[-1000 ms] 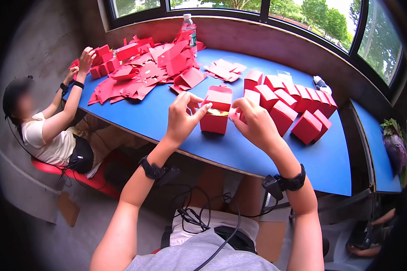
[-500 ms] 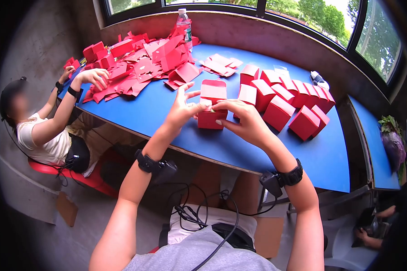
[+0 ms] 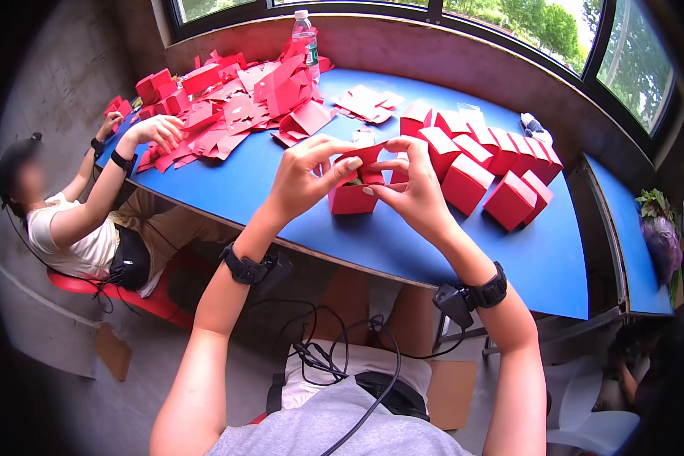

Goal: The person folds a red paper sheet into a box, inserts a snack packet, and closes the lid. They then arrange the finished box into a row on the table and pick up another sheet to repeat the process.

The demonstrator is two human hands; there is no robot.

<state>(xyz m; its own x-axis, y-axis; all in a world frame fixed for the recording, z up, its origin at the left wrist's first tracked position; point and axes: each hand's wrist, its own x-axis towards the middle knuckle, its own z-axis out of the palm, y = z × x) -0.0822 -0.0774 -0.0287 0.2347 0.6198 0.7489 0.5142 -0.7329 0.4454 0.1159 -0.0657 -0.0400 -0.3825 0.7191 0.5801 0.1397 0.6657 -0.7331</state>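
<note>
A small red paper box (image 3: 351,201) stands near the front edge of the blue table, its lid flap tilted up and its top partly open. My left hand (image 3: 302,176) pinches the flap from the left, thumb on its near face. On the other side, my right hand (image 3: 412,182) has its fingers bent round the flap and the box's upper right edge. Something small and pale green shows inside the opening; my fingers hide most of it. Close to my right hand are several closed red boxes (image 3: 466,184) in rows.
A heap of flat and folded red card pieces (image 3: 243,110) covers the table's left side, with a water bottle (image 3: 305,42) behind it. Pale-faced card pieces (image 3: 368,103) lie further back. Another person (image 3: 68,220) sits at left, hands by the heap. Cables (image 3: 342,357) hang over my lap.
The lid flap has come forward and down from upright, with both my hands now on it. My left hand has moved from the box opening up to the flap.
</note>
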